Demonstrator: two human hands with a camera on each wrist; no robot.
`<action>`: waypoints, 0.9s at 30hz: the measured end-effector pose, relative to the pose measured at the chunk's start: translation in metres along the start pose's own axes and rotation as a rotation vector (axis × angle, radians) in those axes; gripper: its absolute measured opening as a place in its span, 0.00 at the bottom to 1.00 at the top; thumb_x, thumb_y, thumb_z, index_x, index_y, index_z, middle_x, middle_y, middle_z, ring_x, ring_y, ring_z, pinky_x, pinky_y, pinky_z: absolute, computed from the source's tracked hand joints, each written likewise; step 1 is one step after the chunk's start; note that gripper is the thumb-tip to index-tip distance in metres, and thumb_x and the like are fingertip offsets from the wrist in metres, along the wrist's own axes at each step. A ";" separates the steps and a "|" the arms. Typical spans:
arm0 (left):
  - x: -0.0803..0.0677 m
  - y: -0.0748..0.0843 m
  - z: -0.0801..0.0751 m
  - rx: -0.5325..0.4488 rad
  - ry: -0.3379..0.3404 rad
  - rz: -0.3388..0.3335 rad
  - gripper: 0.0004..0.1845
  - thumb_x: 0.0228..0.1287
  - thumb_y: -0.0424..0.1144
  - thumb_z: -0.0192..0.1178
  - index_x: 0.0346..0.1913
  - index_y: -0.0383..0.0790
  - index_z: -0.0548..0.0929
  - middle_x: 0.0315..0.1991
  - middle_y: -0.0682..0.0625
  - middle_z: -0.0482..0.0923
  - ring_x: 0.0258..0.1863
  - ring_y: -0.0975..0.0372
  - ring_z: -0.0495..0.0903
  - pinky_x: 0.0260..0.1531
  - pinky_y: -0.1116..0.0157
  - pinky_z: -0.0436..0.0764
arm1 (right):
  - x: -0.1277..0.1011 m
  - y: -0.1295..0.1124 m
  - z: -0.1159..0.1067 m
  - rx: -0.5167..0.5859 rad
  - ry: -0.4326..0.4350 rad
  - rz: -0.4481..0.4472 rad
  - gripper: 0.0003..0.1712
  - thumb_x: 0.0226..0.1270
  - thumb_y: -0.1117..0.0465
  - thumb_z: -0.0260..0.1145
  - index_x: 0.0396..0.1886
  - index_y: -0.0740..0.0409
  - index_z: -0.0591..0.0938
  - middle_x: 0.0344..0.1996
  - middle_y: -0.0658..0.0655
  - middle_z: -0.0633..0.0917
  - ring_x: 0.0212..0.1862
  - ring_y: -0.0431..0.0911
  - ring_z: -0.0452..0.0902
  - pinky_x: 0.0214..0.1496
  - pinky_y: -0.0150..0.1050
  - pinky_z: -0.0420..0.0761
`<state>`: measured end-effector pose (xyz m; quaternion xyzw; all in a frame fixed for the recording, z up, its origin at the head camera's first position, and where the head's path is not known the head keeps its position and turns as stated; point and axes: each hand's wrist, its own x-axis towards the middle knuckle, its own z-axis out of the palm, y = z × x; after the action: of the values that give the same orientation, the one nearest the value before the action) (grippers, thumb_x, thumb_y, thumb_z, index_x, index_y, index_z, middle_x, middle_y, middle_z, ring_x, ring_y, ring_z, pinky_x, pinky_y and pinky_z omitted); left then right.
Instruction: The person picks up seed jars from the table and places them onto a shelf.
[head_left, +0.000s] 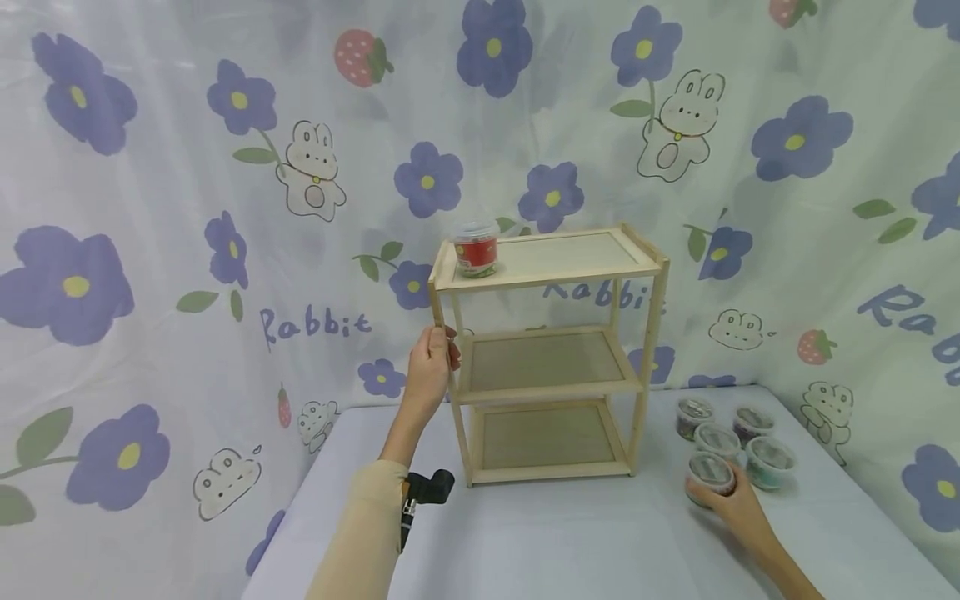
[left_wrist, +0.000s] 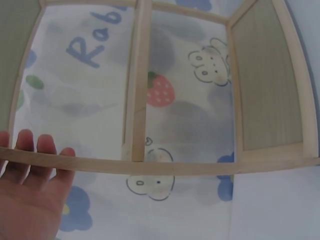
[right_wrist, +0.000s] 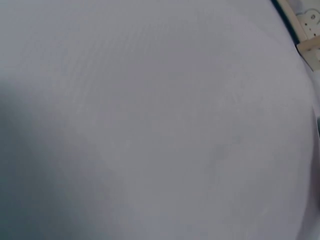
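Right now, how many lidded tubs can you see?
6. A red-labelled tub sits atop the rack; to its right are a back-left tub, back-right tub, middle tub, front-right tub and front-left tub, the last gripped by the right hand. Others could be hidden.

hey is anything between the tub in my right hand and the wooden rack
Nothing visible: only table surface lies between the tub in your right hand and the rack. The other four tubs stand behind and to the right.
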<state>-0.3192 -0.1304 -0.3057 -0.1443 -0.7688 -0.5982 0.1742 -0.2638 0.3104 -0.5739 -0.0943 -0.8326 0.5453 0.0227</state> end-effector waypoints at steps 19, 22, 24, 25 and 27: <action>-0.005 0.007 -0.002 -0.009 -0.002 0.015 0.19 0.82 0.38 0.34 0.46 0.27 0.73 0.36 0.20 0.71 0.37 0.31 0.74 0.39 0.52 0.78 | 0.000 -0.008 0.006 0.027 -0.009 0.048 0.61 0.70 0.43 0.63 0.74 0.76 0.35 0.69 0.81 0.53 0.68 0.72 0.54 0.69 0.65 0.57; -0.006 0.007 -0.001 -0.010 0.003 0.009 0.19 0.82 0.38 0.34 0.46 0.27 0.73 0.36 0.20 0.71 0.37 0.31 0.74 0.39 0.53 0.77 | 0.000 -0.006 0.006 0.030 -0.013 0.046 0.60 0.70 0.43 0.63 0.74 0.76 0.36 0.69 0.81 0.53 0.68 0.72 0.54 0.69 0.65 0.57; -0.006 0.008 -0.001 -0.014 0.003 0.008 0.19 0.82 0.38 0.34 0.46 0.27 0.73 0.36 0.20 0.71 0.37 0.31 0.73 0.40 0.50 0.78 | 0.001 -0.005 0.005 0.035 -0.016 0.050 0.60 0.70 0.43 0.63 0.74 0.76 0.36 0.69 0.80 0.53 0.69 0.71 0.54 0.70 0.65 0.56; -0.006 0.008 -0.001 -0.015 0.003 0.008 0.19 0.82 0.38 0.34 0.46 0.27 0.73 0.37 0.20 0.71 0.37 0.31 0.73 0.41 0.49 0.78 | 0.001 -0.005 0.005 0.037 -0.013 0.054 0.60 0.70 0.43 0.64 0.74 0.75 0.36 0.69 0.80 0.53 0.69 0.71 0.53 0.70 0.65 0.56; -0.006 0.007 -0.001 -0.019 0.000 0.010 0.19 0.82 0.38 0.34 0.46 0.27 0.73 0.37 0.20 0.70 0.37 0.30 0.73 0.42 0.46 0.78 | 0.001 -0.005 0.004 0.040 -0.009 0.062 0.61 0.69 0.43 0.64 0.75 0.75 0.36 0.70 0.79 0.53 0.70 0.71 0.53 0.71 0.65 0.54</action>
<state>-0.3108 -0.1292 -0.3018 -0.1499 -0.7623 -0.6045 0.1761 -0.2664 0.3051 -0.5712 -0.1172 -0.8184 0.5625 0.0040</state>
